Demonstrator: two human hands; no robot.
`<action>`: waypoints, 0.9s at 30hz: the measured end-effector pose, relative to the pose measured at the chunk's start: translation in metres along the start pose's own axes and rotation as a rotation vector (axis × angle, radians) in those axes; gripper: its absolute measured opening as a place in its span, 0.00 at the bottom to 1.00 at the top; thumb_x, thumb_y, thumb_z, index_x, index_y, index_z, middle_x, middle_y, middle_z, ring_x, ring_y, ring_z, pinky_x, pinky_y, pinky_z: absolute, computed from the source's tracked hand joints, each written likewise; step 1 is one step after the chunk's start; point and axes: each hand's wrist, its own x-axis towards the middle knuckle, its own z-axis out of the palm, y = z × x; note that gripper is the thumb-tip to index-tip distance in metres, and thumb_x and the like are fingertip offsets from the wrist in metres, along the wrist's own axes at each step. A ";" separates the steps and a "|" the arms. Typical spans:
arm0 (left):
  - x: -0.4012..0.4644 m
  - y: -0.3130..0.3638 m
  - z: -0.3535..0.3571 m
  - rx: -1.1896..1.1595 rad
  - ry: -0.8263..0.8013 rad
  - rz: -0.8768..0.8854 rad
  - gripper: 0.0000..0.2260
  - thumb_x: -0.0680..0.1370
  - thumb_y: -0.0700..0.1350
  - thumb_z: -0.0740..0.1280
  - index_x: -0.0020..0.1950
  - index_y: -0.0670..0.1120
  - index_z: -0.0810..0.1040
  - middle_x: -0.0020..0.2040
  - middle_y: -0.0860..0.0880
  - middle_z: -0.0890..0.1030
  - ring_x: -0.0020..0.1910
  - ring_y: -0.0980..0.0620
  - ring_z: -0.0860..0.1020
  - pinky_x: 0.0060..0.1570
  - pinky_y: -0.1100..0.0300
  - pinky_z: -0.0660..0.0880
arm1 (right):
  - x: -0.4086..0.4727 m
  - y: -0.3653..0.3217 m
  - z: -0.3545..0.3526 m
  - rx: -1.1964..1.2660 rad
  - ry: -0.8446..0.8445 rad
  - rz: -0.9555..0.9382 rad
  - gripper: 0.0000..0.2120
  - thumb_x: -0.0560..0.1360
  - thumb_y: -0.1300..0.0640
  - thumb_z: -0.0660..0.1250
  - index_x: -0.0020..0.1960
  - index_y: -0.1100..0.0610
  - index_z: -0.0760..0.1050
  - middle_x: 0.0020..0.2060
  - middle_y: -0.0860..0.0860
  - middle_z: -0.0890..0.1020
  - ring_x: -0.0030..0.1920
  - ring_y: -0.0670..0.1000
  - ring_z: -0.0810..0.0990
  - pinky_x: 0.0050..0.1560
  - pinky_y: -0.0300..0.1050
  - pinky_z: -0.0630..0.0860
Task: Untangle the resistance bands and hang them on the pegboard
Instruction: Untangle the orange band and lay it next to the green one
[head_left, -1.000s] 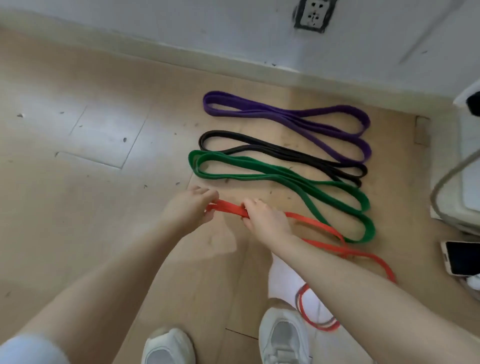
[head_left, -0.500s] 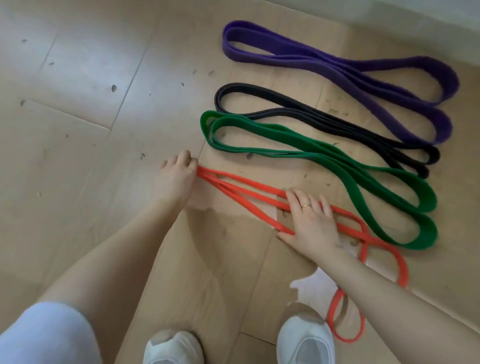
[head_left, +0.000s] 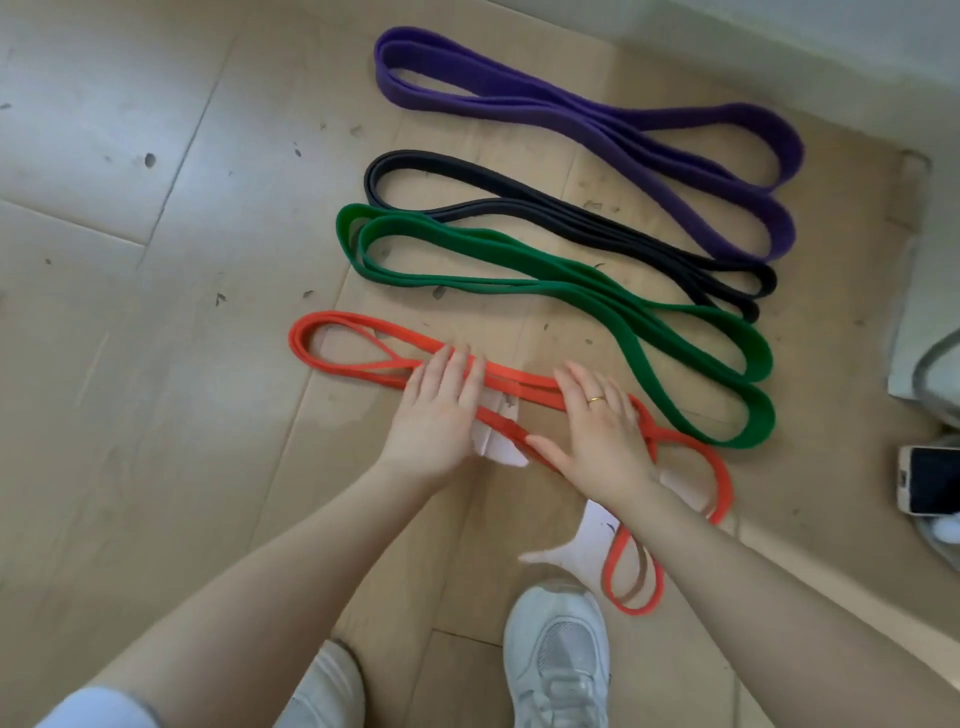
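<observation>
Both hands are pressing down flat on the red band (head_left: 519, 385), fingers spread and nothing pinched: the left hand (head_left: 439, 410) is lying just beside the right hand (head_left: 597, 436) (a ring is showing on it). The red band's loops are trailing out either side of the palms across the floor (head_left: 156, 415). Just beyond the fingertips the green band (head_left: 545, 275), black band (head_left: 519, 202) and purple band (head_left: 597, 114) are lying in separate rows
</observation>
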 end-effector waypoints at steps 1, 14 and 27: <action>-0.001 0.016 -0.002 -0.075 -0.039 0.059 0.28 0.66 0.42 0.57 0.66 0.40 0.72 0.66 0.39 0.73 0.65 0.40 0.73 0.61 0.48 0.71 | -0.013 0.012 -0.002 0.046 0.093 0.059 0.31 0.74 0.47 0.65 0.72 0.58 0.61 0.72 0.55 0.65 0.72 0.58 0.61 0.72 0.53 0.56; 0.010 0.111 0.043 0.216 -0.162 0.487 0.24 0.49 0.43 0.81 0.43 0.48 0.81 0.48 0.47 0.82 0.44 0.47 0.80 0.44 0.58 0.77 | -0.086 0.118 0.044 0.867 0.301 0.981 0.13 0.75 0.62 0.65 0.59 0.61 0.71 0.48 0.58 0.79 0.47 0.57 0.77 0.53 0.55 0.75; 0.007 0.110 0.036 0.141 0.111 0.570 0.35 0.65 0.36 0.70 0.69 0.49 0.63 0.66 0.45 0.74 0.60 0.42 0.76 0.56 0.51 0.75 | -0.159 0.094 0.033 0.555 0.007 0.085 0.11 0.69 0.63 0.62 0.49 0.51 0.72 0.47 0.43 0.73 0.44 0.43 0.73 0.44 0.42 0.73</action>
